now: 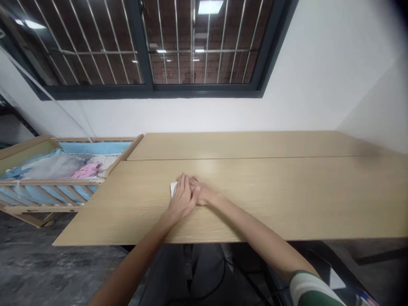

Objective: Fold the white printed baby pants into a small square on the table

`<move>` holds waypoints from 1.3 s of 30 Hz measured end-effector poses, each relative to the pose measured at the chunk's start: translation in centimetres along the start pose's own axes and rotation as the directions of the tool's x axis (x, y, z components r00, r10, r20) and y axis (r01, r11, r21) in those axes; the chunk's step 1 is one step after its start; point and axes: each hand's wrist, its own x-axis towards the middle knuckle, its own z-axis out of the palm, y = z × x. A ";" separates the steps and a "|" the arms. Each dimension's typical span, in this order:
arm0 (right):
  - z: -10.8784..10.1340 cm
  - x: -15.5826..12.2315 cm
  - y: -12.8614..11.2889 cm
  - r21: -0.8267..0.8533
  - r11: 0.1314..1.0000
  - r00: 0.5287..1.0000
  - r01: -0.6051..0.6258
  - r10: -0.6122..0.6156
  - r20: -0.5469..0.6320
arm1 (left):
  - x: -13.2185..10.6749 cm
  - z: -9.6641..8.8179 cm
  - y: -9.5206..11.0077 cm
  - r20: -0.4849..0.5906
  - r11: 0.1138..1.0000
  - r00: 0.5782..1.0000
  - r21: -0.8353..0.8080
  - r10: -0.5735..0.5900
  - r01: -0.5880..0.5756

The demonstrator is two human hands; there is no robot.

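My left hand (183, 199) lies with its fingers stretched out and together over a flat white piece (173, 188) on the wooden table (270, 191). Only a corner of the white piece shows at the left of the hand, so its kind is unclear. Right beside it, my right hand (201, 193) rests against the left hand, reaching in from the right. Its fingers are partly covered by the left hand and slightly blurred, so what they hold, if anything, is hidden.
A wooden crib (51, 182) with blue lining and a pink cloth (86, 170) stands left of the table. Behind are a white wall (204, 114) and a barred window (148, 87). A dark cable (219, 282) hangs below the table's front edge.
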 end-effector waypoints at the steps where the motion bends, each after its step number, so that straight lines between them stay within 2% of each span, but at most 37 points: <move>1: 0.4 0.1 0.3 -0.001 1.000 1.000 0.002 -0.002 0.013 | 0.0 0.5 -0.1 0.026 0.999 1.000 0.037 0.004 -0.005; 4: 1.2 0.0 1.1 0.005 1.000 1.000 -0.008 0.008 0.001 | -0.4 1.2 -0.9 0.069 0.991 0.997 0.124 0.031 -0.039; 7: 1.2 -0.1 1.6 0.036 0.999 0.999 -0.040 0.040 0.008 | -0.9 0.8 -2.2 0.082 0.981 0.995 0.177 0.060 -0.074; 13: 0.7 -1.0 3.8 0.190 0.944 0.963 -0.268 0.259 0.071 | -1.6 0.0 -4.4 0.113 0.968 0.990 0.227 0.086 -0.110; 17: 1.0 -1.7 4.7 0.228 0.919 0.947 -0.321 0.317 0.057 | -2.1 -0.3 -5.0 0.106 0.961 0.990 0.249 0.094 -0.118; 20: 0.8 -1.9 4.2 0.217 0.935 0.953 -0.281 0.298 -0.049 | -2.3 -0.9 -5.0 0.074 0.950 0.987 0.268 0.145 -0.160; 22: 0.3 -1.9 3.5 0.181 0.959 0.958 -0.218 0.246 -0.147 | -2.4 -1.3 -4.7 0.053 0.937 0.975 0.268 0.216 -0.222; 24: -0.3 -1.9 2.9 0.157 0.976 0.964 -0.151 0.180 -0.196 | -2.5 -1.7 -4.5 0.032 0.931 0.964 0.253 0.265 -0.265; 30: -1.3 -1.9 2.3 0.271 0.962 0.993 -0.044 0.071 -0.092 | -2.7 -1.7 -4.8 -0.050 0.960 0.970 0.164 0.236 -0.225; 34: -1.5 -2.1 2.8 0.321 0.947 0.998 0.010 0.008 -0.055 | -2.7 -1.7 -5.0 -0.029 0.966 0.974 0.140 0.223 -0.217; 39: -0.8 -2.1 2.8 0.320 0.947 0.989 0.034 0.014 -0.146 | -2.7 -1.9 -4.6 -0.002 0.974 0.983 0.134 0.185 -0.183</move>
